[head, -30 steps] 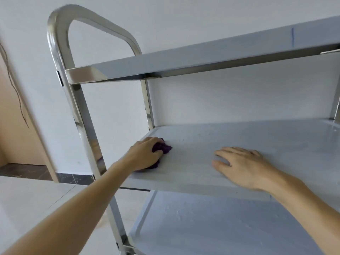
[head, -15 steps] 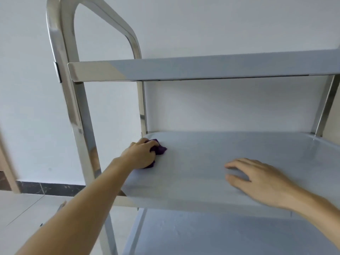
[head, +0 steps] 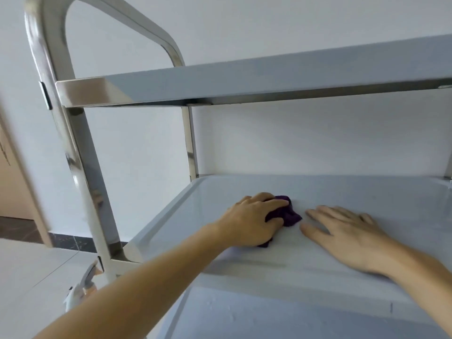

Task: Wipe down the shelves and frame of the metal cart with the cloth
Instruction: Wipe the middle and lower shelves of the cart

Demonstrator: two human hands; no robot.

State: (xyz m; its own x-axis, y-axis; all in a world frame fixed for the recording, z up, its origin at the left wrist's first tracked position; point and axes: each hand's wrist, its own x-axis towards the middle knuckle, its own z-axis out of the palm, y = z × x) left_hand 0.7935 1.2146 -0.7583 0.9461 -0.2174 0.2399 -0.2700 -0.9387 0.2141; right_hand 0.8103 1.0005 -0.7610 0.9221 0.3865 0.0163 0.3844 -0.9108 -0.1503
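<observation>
a plain indoor room, most likely in a home or a small service space, though which one cannot be told. a bare white wall (head: 293, 33) stands close behind a stainless steel cart (head: 73, 148), with pale floor tiles (head: 29, 277) and a dark baseboard strip (head: 71, 242) along the wall's foot. at the far left a light wooden door or panel (head: 12, 187) shows, and a spray bottle (head: 82, 287) stands on the floor beside the cart's leg.

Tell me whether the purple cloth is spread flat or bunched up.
Bunched up: the purple cloth sits as a crumpled wad under the left hand, which grips it on the middle shelf.
</observation>
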